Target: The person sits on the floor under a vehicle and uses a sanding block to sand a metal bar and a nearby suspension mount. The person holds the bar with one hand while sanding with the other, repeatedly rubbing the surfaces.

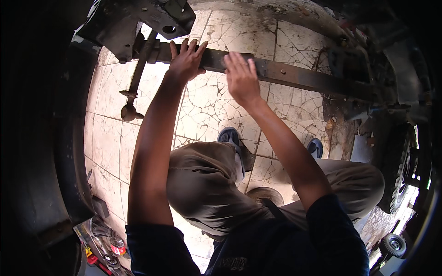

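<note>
A long dark metal bar runs across the far side, thicker in its left half, where a second layer lies along it. My left hand rests on that thicker part, fingers spread across the top and thumb at the near edge. To its right, my right hand has its fingers stretched out over the bar, slightly blurred; whether it touches the metal I cannot tell. Left of my left hand, a metal rod with a ball-joint end points toward me. Above it sits a dark metal bracket with a round hole.
Cracked pale floor tiles lie below. Dark metal parts stand close on both sides. A treaded tyre is at the right, and a small wheel at the lower right. Tools and a bottle lie at the lower left.
</note>
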Motion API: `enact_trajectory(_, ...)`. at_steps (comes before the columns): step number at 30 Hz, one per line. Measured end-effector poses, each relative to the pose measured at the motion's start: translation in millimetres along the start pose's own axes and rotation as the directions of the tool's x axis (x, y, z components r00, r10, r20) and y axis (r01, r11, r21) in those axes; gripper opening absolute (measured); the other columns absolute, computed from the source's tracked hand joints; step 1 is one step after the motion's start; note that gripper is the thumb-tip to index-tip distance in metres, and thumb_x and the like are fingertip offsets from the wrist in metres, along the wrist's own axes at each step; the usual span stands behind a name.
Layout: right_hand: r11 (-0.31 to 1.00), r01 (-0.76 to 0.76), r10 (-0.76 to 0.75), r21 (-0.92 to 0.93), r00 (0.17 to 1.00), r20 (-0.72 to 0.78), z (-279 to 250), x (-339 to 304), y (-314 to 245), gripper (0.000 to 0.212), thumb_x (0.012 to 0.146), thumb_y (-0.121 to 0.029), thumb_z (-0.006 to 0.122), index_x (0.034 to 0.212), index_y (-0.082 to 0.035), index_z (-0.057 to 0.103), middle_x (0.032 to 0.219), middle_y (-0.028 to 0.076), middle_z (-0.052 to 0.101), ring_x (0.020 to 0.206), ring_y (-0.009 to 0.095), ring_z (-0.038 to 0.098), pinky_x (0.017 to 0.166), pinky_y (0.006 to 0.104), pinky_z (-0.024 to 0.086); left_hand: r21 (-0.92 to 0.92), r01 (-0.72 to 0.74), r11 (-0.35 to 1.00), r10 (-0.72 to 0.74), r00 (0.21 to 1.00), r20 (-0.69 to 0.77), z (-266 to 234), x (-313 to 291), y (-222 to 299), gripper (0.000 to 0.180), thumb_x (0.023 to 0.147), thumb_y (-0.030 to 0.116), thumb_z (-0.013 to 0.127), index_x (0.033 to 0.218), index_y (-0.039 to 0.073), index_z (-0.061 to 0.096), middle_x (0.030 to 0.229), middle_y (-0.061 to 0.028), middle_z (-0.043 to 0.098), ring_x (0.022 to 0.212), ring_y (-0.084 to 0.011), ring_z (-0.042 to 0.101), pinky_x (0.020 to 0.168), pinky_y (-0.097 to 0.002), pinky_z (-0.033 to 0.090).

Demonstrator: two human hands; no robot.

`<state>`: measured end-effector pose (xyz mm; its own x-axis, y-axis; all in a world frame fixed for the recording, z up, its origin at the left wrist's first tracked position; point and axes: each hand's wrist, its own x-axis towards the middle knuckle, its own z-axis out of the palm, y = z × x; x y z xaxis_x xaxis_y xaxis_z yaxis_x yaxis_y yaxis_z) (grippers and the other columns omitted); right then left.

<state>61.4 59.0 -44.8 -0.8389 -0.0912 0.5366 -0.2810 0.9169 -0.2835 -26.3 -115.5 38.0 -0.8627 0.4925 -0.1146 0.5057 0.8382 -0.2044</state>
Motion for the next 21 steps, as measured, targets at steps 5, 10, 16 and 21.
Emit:
enact_trajectory(5,0.986,-0.160,0.161,0.040,0.986,-0.031,1,5,4,0.043,0.100,-0.025,0.045,0.137,-0.006,0.052,0.146,0.012,0.048,0.139,0.025,0.039,0.115,0.0514,0.027,0.017,0.011,1.000,-0.012,1.000,0.018,-7,0,2,0.097,0.076,0.039,0.080,0.153,0.025,0.022,0.154,-0.0139,0.030,0.144,-0.0371,0.023,0.111,-0.0730,0.013)
enact_trajectory(10,0.991,-0.133,0.134,-0.023,0.989,0.067,-16,-9,23,0.045,0.102,-0.024,0.041,0.144,-0.009,0.045,0.151,0.010,0.042,0.142,0.023,0.035,0.117,0.0495,0.025,0.061,0.031,0.998,-0.034,0.999,0.037,-8,1,5,0.098,0.075,0.044,0.079,0.153,0.025,0.023,0.154,-0.0115,0.031,0.143,-0.0344,0.026,0.112,-0.0720,0.012)
enact_trajectory(16,0.995,0.052,-0.038,-0.081,0.986,0.165,-63,-51,63,0.043,0.100,-0.023,0.044,0.141,-0.008,0.048,0.147,0.009,0.047,0.140,0.023,0.038,0.116,0.0478,0.027,0.041,0.071,0.997,-0.076,0.988,0.135,-14,2,9,0.105,0.076,0.038,0.079,0.156,0.025,0.013,0.156,-0.0155,0.026,0.145,-0.0371,0.023,0.113,-0.0714,0.011)
enact_trajectory(21,0.981,-0.065,0.071,-0.182,0.997,0.027,-87,-89,107,0.042,0.099,-0.024,0.049,0.138,-0.008,0.051,0.145,0.009,0.049,0.137,0.023,0.040,0.114,0.0469,0.029,0.300,-0.022,0.954,-0.004,0.997,0.083,-24,4,33,0.127,0.063,0.041,0.088,0.157,0.024,0.004,0.158,-0.0105,0.026,0.146,-0.0342,0.022,0.113,-0.0697,0.013)
